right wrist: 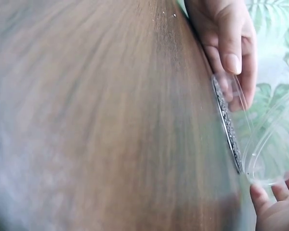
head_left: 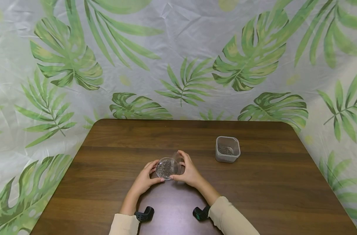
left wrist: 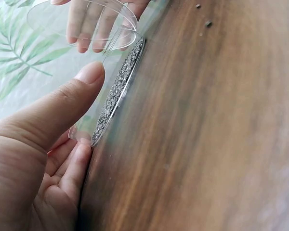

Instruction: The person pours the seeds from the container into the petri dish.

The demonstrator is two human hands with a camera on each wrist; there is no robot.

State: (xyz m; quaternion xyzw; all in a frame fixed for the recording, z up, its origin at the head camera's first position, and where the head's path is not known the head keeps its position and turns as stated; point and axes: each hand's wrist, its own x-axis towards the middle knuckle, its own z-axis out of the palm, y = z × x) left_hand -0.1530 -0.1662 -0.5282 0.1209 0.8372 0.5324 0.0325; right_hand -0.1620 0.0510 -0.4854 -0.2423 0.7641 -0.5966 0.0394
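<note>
A clear petri dish [head_left: 163, 168] sits on the table, a layer of grey granules [left wrist: 116, 89] spread across its bottom. My left hand [head_left: 143, 180] holds the dish at its left side, thumb at the near rim and fingers round the far side. Between the thumb and fingers of my right hand [head_left: 190, 173] is the clear round lid [left wrist: 86, 21]. It is tilted up on edge at the dish's right side, its lower rim close to the dish's rim. In the right wrist view, the lid [right wrist: 274, 144] leans away from the dish.
A translucent square plastic tub [head_left: 227, 158] with some grey granules in it stands at the back right of the brown wooden table [head_left: 272, 182]. A couple of loose dark granules [left wrist: 208, 23] lie on the tabletop. Behind hangs a leaf-patterned cloth [head_left: 190, 39].
</note>
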